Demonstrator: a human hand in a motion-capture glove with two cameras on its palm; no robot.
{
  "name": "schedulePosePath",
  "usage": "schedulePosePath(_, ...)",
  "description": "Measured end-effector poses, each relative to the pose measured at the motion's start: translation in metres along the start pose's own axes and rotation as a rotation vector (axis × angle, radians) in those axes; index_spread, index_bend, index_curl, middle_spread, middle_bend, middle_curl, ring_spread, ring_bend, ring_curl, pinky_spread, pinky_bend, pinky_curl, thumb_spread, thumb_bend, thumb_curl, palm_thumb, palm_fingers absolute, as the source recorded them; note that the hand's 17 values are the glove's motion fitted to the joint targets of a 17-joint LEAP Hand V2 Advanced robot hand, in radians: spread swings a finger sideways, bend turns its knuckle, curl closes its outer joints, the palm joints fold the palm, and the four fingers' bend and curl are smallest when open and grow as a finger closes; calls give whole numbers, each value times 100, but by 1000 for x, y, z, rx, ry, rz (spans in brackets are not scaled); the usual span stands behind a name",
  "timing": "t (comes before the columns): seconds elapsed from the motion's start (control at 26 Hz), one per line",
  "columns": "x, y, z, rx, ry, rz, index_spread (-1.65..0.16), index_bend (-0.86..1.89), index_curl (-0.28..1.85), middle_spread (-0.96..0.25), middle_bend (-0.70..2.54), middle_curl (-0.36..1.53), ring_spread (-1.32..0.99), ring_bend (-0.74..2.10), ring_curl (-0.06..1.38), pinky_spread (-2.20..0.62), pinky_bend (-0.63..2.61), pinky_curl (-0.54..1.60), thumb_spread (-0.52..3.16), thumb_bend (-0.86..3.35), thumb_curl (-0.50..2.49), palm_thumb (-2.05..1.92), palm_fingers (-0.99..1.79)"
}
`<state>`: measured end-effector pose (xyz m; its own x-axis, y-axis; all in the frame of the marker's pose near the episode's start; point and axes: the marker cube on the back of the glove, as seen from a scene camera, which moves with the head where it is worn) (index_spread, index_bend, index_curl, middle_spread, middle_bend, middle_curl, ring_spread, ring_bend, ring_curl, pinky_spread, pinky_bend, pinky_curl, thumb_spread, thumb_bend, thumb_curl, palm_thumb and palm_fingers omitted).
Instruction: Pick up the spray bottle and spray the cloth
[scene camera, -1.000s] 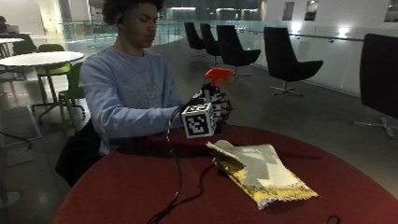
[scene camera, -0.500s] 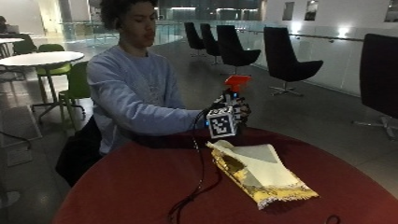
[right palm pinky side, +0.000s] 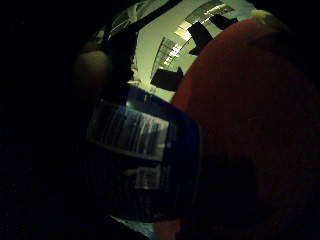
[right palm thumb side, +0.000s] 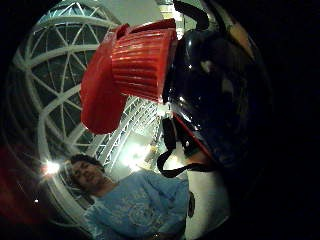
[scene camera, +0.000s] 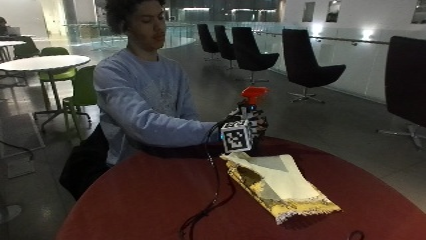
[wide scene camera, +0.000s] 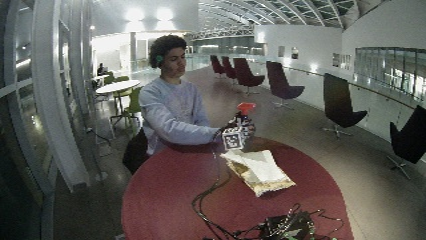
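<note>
Above the far edge of the red table (scene camera: 153, 200), the gloved right hand (scene camera: 247, 127) has its fingers curled round the body of the spray bottle (scene camera: 251, 107), holding it upright and off the tabletop, red trigger head uppermost. The cloth (scene camera: 279, 182) lies folded on the table just below and in front of the bottle, cream on top with a yellow patterned edge. From where I stand the nozzle seems to point outward over the cloth, not down at it, so a squeeze now could throw the mist past the fabric onto the table. I cannot see whether a finger reaches the trigger; regripping to find it could let the bottle slip.
</note>
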<state>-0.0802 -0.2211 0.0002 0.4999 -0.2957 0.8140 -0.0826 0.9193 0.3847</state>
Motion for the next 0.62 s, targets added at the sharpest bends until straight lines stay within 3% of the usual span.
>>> schedulePosePath(0.23, -22, 22, -28, -8, 69, -41, -31, 5, 39, -11, 26, 47, -5, 36, 40, 21, 24, 27, 105, -3, 42, 70, 73)
schedulePosePath(0.38, -54, 72, -79, -101, 201, -89, -32, 7, 34, -9, 27, 47, -5, 36, 39, 21, 25, 28, 105, -1, 42, 74, 72)
schedulePosePath(0.62, -78, 146, -186, 112, 592, -132, -33, 11, 31, -8, 32, 47, -3, 34, 37, 21, 22, 29, 106, -2, 42, 74, 74)
